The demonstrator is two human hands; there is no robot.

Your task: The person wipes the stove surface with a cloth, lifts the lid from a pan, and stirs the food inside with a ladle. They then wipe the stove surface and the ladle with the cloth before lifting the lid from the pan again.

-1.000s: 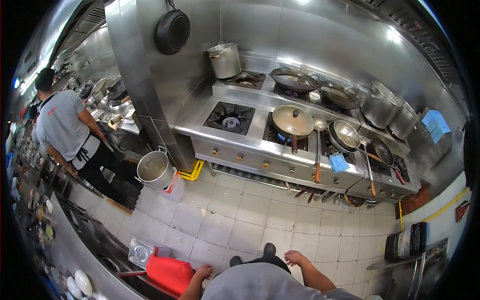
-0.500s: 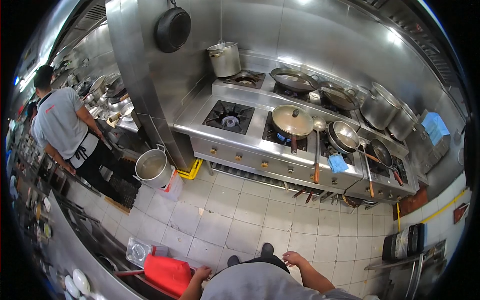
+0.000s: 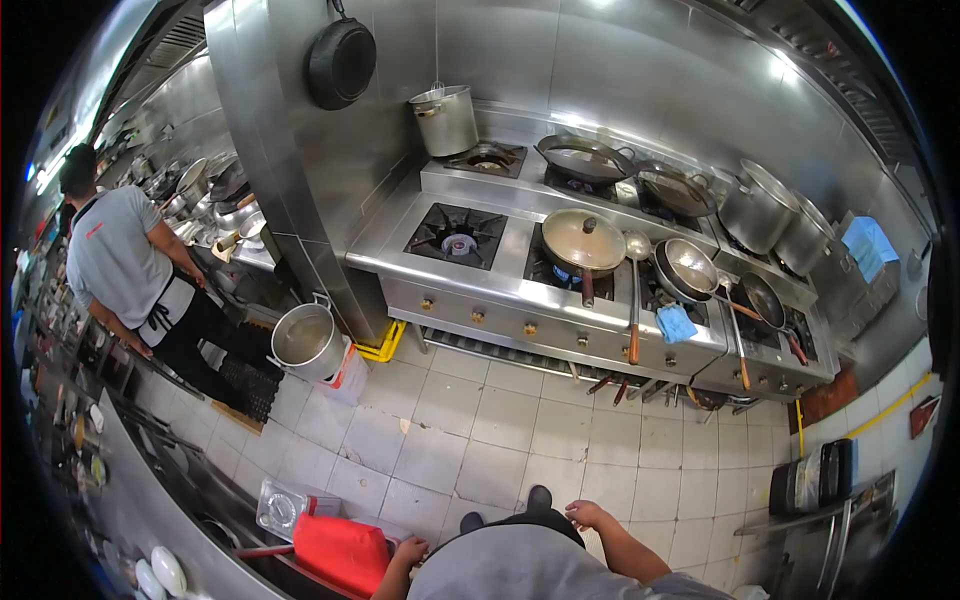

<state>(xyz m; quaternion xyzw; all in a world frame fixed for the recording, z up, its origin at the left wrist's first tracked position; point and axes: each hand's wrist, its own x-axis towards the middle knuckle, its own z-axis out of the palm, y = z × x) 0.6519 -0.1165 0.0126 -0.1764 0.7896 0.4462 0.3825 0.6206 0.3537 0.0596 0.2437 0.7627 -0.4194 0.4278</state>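
Observation:
My left hand (image 3: 411,551) hangs low at my left side, close to a bright red container (image 3: 343,553). Its fingers are loosely bent and I see nothing in them. On the other side of my body, my right hand (image 3: 583,515) hangs in front of my waist, above the tiled floor. Its fingers are slightly apart, also holding nothing visible. Across the floor stands a steel stove (image 3: 480,308), out of reach of both hands. On it are a lidded pan (image 3: 583,240) over a lit burner, a ladle (image 3: 635,290) and a strainer (image 3: 690,268) resting over stacked pans.
A co-worker (image 3: 125,250) stands at the left, facing away. A large pot (image 3: 303,335) sits on a bucket by the pillar. A metal tin (image 3: 283,507) is on the floor beside the counter (image 3: 165,490). At right is a black bin (image 3: 812,480).
The view has shifted slightly. My hands stay hanging at about the same height, and the stove items have not moved. The co-worker's head and torso have shifted a little.

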